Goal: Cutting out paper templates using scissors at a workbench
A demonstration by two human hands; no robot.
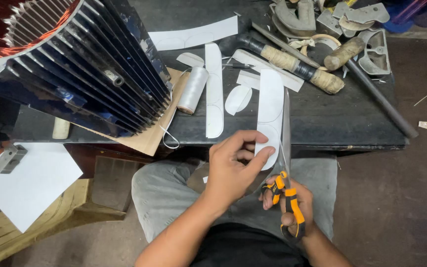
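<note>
Head view, looking down over the person's lap to the edge of a dark, scuffed workbench (352, 123). The left hand (231, 170) pinches the near end of a long white paper strip (270, 106) between thumb and fingers, closed on it; the strip's long axis runs away from the body, out over the bench edge, and its ends are rounded with faint pencilled arcs across it. The right hand (292, 205) is closed through the orange-and-black handles of a pair of scissors (286, 163), whose long steel blades lie along the strip's right edge, parallel to its long axis and pointing away from the person; whether the blades are parted or shut on the paper is hard to tell from this angle. The scissors thus lie just right of the held strip, the left hand being the nearer to it. On the bench, further cut white strips and oval offcuts (238, 99) lie flat beside a spool of white thread (192, 90). To the left stands a dark ribbed motor housing (95, 74), finned metal, with coppery windings visible inside. At the far side lie a hammer with a cord-wrapped handle (292, 64), a steel rod (381, 99) and grey cast metal parts (374, 49).
</note>
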